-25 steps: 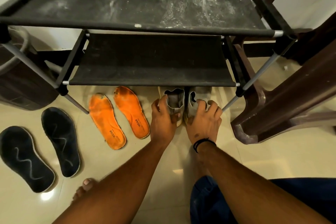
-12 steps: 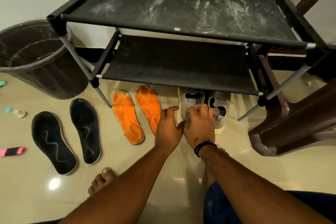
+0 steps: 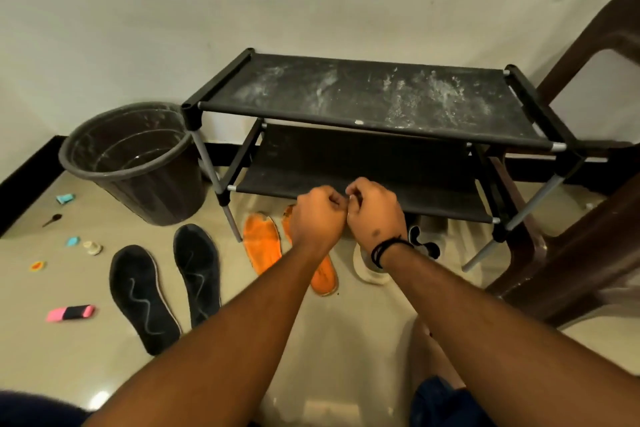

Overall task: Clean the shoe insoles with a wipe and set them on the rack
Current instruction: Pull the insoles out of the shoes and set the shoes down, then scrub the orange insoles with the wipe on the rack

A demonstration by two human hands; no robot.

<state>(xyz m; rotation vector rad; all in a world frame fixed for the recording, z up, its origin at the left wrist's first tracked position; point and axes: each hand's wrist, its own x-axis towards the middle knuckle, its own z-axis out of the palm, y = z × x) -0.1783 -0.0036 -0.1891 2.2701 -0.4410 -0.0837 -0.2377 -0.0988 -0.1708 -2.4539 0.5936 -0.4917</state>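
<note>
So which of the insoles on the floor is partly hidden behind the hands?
The right-hand orange insole: the left hand covers its upper part. The other orange insole and both black insoles lie further left in full view.

Warm, fairly dim indoor light falls from above, leaving a small bright glare spot on the glossy floor well in front of the shoe rack and softer sheen nearer it. The space under the rack lies in deep shadow. Wide-angle distortion bows the rack's bars and the wall line behind it, and the two hands before its lower shelf look slightly smeared.
</note>
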